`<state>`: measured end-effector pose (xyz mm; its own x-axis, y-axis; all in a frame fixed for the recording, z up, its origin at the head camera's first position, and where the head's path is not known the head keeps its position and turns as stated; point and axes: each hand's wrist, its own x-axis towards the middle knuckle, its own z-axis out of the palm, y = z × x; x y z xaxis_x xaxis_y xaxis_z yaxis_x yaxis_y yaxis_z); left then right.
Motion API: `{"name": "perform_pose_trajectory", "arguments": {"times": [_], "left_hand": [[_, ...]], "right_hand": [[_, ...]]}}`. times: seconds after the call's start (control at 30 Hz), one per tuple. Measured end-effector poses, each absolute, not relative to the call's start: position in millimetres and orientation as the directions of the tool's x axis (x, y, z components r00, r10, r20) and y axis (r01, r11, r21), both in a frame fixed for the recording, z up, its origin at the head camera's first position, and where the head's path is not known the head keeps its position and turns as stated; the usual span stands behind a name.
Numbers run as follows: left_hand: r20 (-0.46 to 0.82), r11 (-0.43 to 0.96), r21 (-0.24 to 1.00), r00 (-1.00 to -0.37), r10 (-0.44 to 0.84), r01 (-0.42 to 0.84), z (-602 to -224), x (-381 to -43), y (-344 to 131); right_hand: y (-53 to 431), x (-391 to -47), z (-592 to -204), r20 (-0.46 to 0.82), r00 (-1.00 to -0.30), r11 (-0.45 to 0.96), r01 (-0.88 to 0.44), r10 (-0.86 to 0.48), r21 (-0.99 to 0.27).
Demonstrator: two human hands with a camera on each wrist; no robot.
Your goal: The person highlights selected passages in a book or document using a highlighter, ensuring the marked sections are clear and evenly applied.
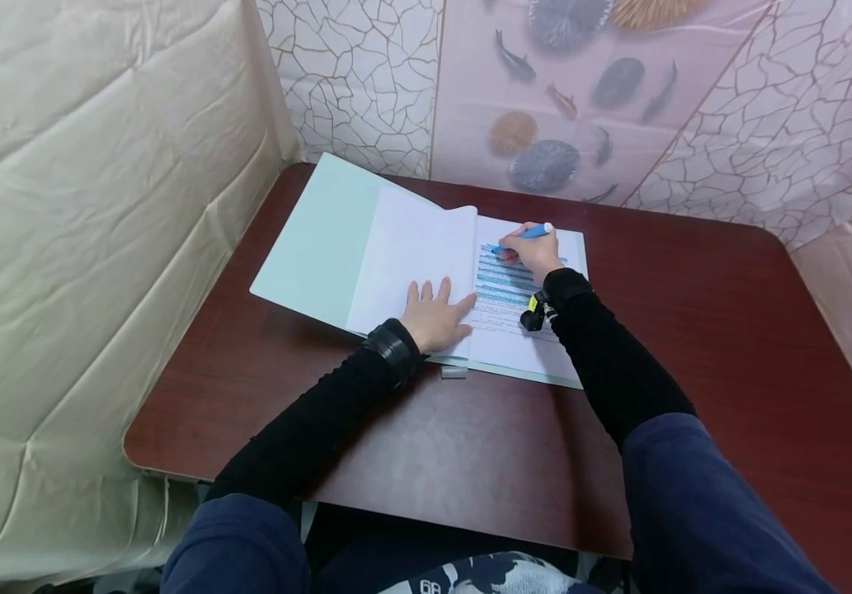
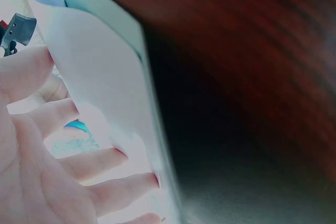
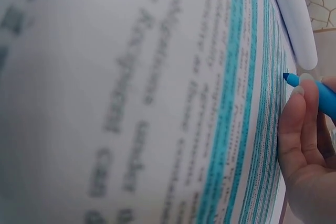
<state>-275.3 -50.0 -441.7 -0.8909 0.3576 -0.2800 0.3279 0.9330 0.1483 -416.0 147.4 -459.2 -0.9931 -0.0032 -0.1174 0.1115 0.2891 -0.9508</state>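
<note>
A blue highlighter [image 1: 533,232] is pinched in my right hand [image 1: 542,254], its tip at the upper lines of a printed page [image 1: 515,330]. In the right wrist view the highlighter's dark blue tip [image 3: 286,76] is right at the page's surface. Several text lines there carry blue highlighting [image 3: 226,108]. My left hand [image 1: 435,320] rests with spread fingers on the blank left-hand page [image 1: 411,239], thumb near the fold. Both pages belong to an open folder with a pale green cover [image 1: 314,239].
The folder lies on a dark red-brown wooden table [image 1: 693,330]. Just below its front edge sits a small grey piece [image 1: 454,373]. Beige padded sheeting [image 1: 99,247] borders the left side, and a patterned wall covering [image 1: 544,99] stands behind.
</note>
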Motion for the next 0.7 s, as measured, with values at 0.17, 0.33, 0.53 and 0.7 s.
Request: {"name": "perform_pose_trajectory", "arguments": {"times": [0.17, 0.33, 0.53, 0.7], "left_hand": [[-0.281, 0.934, 0.14, -0.892, 0.355, 0.328, -441.9, -275.7, -49.5], [-0.279, 0.934, 0.134, -0.892, 0.356, 0.331, -442.5, -276.0, -49.2], [-0.277, 0.934, 0.146, -0.892, 0.356, 0.327, -441.8, -276.1, -49.6], [-0.274, 0.933, 0.148, -0.893, 0.356, 0.327, -443.0, -276.4, -49.4]], "right_hand": [[149.0, -416.2, -458.2, -0.124, -0.992, 0.267, 0.117, -0.011, -0.957], [150.8, -418.8, -459.5, -0.139, -0.99, 0.252, 0.134, -0.001, -0.958], [152.3, -421.8, -461.3, -0.136, -0.991, 0.245, 0.132, 0.002, -0.96], [153.4, -419.7, -460.2, -0.13, -0.991, 0.244, 0.124, -0.009, -0.962]]}}
